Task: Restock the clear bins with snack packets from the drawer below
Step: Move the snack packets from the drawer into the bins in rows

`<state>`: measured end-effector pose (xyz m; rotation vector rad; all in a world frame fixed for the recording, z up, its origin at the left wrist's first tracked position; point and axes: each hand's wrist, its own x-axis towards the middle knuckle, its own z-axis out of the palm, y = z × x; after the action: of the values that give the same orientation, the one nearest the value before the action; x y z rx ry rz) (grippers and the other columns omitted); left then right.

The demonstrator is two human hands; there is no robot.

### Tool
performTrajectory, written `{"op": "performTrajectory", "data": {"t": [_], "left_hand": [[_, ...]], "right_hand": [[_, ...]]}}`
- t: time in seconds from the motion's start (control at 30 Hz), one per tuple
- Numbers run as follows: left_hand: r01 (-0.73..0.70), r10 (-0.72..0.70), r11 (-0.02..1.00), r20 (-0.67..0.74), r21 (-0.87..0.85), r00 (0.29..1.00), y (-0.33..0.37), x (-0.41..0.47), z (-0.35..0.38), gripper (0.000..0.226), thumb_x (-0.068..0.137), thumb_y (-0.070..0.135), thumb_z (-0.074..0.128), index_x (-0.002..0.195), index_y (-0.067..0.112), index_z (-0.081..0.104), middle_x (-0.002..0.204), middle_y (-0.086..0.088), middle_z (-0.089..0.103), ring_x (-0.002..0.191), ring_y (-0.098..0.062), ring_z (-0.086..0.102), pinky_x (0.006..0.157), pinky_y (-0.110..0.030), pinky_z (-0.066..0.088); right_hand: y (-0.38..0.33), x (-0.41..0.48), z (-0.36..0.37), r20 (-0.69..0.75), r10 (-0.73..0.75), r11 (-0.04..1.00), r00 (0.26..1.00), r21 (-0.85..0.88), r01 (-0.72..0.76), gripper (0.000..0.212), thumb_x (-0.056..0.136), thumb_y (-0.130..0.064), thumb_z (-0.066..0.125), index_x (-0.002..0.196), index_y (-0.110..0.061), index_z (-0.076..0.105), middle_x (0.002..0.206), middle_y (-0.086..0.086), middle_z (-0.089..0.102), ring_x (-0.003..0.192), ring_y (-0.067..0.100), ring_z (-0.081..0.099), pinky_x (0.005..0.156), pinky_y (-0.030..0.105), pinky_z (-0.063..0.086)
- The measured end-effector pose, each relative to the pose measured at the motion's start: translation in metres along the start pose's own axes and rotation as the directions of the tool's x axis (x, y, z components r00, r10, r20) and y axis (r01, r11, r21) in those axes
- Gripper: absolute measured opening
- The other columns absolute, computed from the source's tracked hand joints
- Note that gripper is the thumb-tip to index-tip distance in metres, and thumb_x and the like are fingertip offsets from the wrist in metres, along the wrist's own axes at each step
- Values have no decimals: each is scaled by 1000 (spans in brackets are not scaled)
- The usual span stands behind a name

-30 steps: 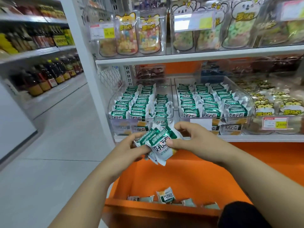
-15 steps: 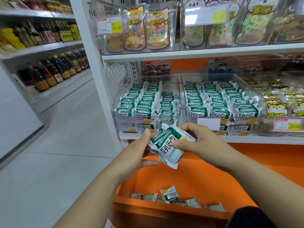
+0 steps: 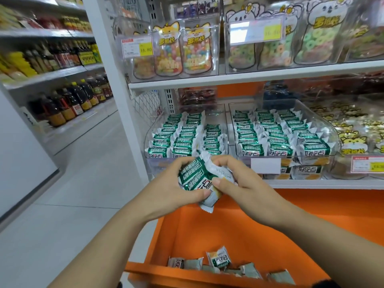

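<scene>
The left hand (image 3: 172,191) and right hand (image 3: 244,185) both clutched the snack packets (image 3: 194,176) between them. The left clear bin (image 3: 155,166) sat just beyond, its right row nearest the right hand

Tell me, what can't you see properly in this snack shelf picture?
All in the head view:
- How many held packets there are: the left hand and right hand grip and cover them.
- How many packets remain in the drawer: the right arm and bottom edge cut it off.
- The bin label: washed out white.
- The dark snacks behind: blurred.
</scene>
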<state>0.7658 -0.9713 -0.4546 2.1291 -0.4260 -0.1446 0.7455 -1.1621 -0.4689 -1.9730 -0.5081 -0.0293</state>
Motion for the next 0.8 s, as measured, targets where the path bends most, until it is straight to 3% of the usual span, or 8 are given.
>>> {"op": "performTrajectory", "data": {"t": [0.07,0.13,0.2,0.33,0.43,0.57,0.67,0.8], "left_hand": [[-69,70,957,7,280,998,9,15,-6,82,65,43,81,133,36,36,116,25,43,110,1,45,90,-18,37],[-155,145,880,55,449,988,19,33,-12,64,62,54,76,111,48,36,102,27,35,105,-4,39,83,-20,32],[-182,167,858,75,481,983,24,51,-15,53,63,54,73,96,49,33,95,26,34,91,-2,41,74,-21,34],[-149,161,834,25,532,987,17,95,-19,87,52,63,65,130,32,41,121,11,43,110,-10,46,94,-34,44],[-136,191,839,-52,527,980,11,124,-18,94,54,70,64,136,32,38,123,10,43,113,-10,46,97,-35,43],[-152,246,783,-76,603,966,-3,170,-22,96,66,48,77,144,23,28,132,4,38,121,-17,44,103,-41,40],[-132,254,779,-116,613,960,-8,204,-26,89,65,45,76,139,25,32,126,2,43,115,-20,47,100,-40,43],[-151,304,773,-151,616,941,-12,245,-30,83,62,59,73,130,32,33,115,5,51,94,-17,57,80,-32,51]], "right_hand": [[-6,8,-7,-34,-71,996,997,-48,70,26,95,-16,55,107,-38,48,128,-18,47,118,2,44,98,27,41],[-10,19,-15,-56,-144,983,988,-120,137,34,91,-11,59,102,-41,48,124,-22,48,121,-2,42,99,20,39],[-6,33,-25,-69,-181,971,981,-173,167,34,88,-11,64,101,-40,50,124,-21,50,122,-2,42,103,18,35],[12,65,-50,-152,-147,971,977,-210,113,26,87,-25,66,109,-34,55,123,-17,55,113,-6,47,96,14,36],[40,93,-70,-188,-107,935,976,-354,34,21,95,-26,55,116,-26,59,122,-16,55,115,-2,45,96,14,33],[72,138,-97,-156,-58,864,986,-502,-29,26,100,-22,46,121,-24,62,129,-7,57,122,11,49,101,23,33],[89,166,-114,-70,2,774,998,-632,-46,37,99,-10,42,128,-25,59,137,-1,53,123,19,49,105,29,37],[102,195,-129,-21,44,679,999,-733,-45,57,90,4,36,125,-34,60,129,-3,60,104,22,62,86,34,51]]}}
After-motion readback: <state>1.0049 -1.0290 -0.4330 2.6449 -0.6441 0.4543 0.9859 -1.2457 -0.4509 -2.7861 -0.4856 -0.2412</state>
